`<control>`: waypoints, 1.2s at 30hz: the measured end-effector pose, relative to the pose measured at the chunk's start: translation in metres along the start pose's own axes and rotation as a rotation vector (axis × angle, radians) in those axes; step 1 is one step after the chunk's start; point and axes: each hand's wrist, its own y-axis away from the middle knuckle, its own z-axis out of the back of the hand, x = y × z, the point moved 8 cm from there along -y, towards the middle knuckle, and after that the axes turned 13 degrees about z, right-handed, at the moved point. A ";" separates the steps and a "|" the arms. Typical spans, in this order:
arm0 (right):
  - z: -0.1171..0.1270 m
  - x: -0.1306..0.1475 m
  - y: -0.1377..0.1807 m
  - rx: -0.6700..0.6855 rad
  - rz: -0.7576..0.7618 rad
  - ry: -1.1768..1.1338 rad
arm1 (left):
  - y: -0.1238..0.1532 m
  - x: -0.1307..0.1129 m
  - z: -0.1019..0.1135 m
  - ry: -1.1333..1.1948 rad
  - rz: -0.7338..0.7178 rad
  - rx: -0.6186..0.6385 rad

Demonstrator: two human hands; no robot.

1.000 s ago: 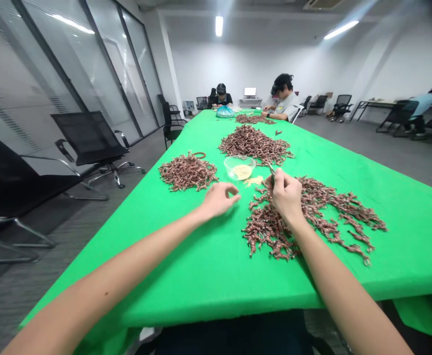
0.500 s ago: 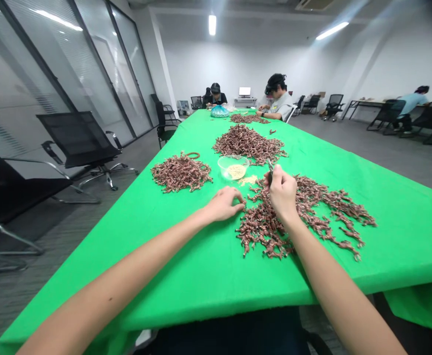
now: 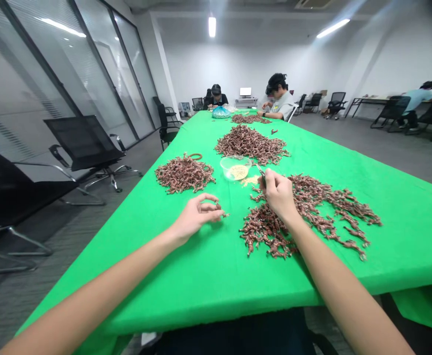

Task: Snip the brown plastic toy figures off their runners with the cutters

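Note:
My left hand (image 3: pixel 197 217) pinches a small brown animal figurine (image 3: pixel 218 207) between thumb and fingers, just above the green cloth. In my right hand (image 3: pixel 280 193) is a pair of metal tweezers (image 3: pixel 260 171), its tip pointing up and left toward the clear plastic bowl (image 3: pixel 225 172). Pale yellow bits (image 3: pixel 239 171) lie in the bowl, and a little heap of them (image 3: pixel 250 181) is on the cloth beside it. Under and around my right hand spreads a loose pile of similar brown figurines (image 3: pixel 268 227).
A second figurine pile (image 3: pixel 184 173) with a brown ring (image 3: pixel 195 157) lies left, and a larger one (image 3: pixel 251 143) behind the bowl. Co-workers (image 3: pixel 280 101) sit at the far end of the green table (image 3: pixel 186 291), near a blue bag (image 3: pixel 221 112). Office chairs (image 3: pixel 85 140) stand left.
My left hand has drawn back left from the pile's edge with a figurine in its fingers. My right hand has shifted slightly left, and the tweezers now tilt toward the bowl.

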 end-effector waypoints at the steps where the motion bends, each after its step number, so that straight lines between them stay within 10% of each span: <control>1: -0.003 0.002 0.000 0.028 0.016 0.007 | 0.007 0.001 0.000 0.051 0.013 0.025; 22: -0.054 0.050 0.025 0.460 0.274 0.104 | 0.037 -0.010 0.022 0.137 -0.148 -0.126; 36: -0.065 0.074 0.037 0.572 0.351 0.107 | 0.038 -0.010 0.008 0.385 -0.073 0.123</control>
